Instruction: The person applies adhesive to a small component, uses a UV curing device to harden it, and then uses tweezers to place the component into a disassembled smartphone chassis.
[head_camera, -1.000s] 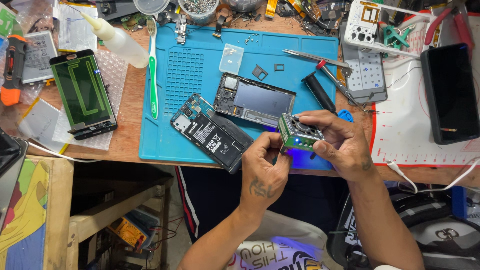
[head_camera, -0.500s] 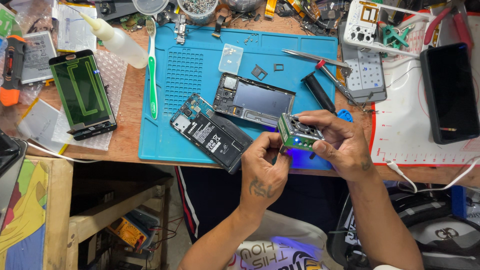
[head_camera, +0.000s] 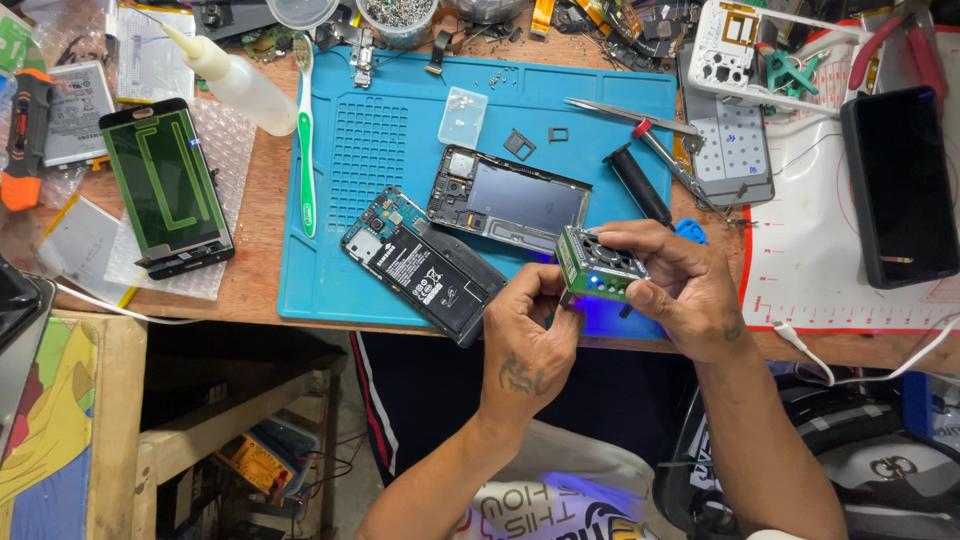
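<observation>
My right hand (head_camera: 680, 290) grips a small green box-shaped lamp (head_camera: 598, 265) with a round fan grille on top; blue-violet light shines from its underside. My left hand (head_camera: 530, 325) pinches something small right under the lamp at the front edge of the blue work mat (head_camera: 380, 150); what it pinches is hidden by the fingers. Just left of my hands lies an opened phone body (head_camera: 425, 265) with its battery showing. Behind it rests a phone frame with a grey panel (head_camera: 510, 200).
A green phone screen (head_camera: 165, 185) lies on bubble wrap at left, near a squeeze bottle (head_camera: 235, 78) and a green toothbrush (head_camera: 303, 130). Tweezers (head_camera: 615, 112), a screwdriver (head_camera: 665, 155) and a black phone (head_camera: 898, 185) on a white mat sit at right. Parts clutter the back edge.
</observation>
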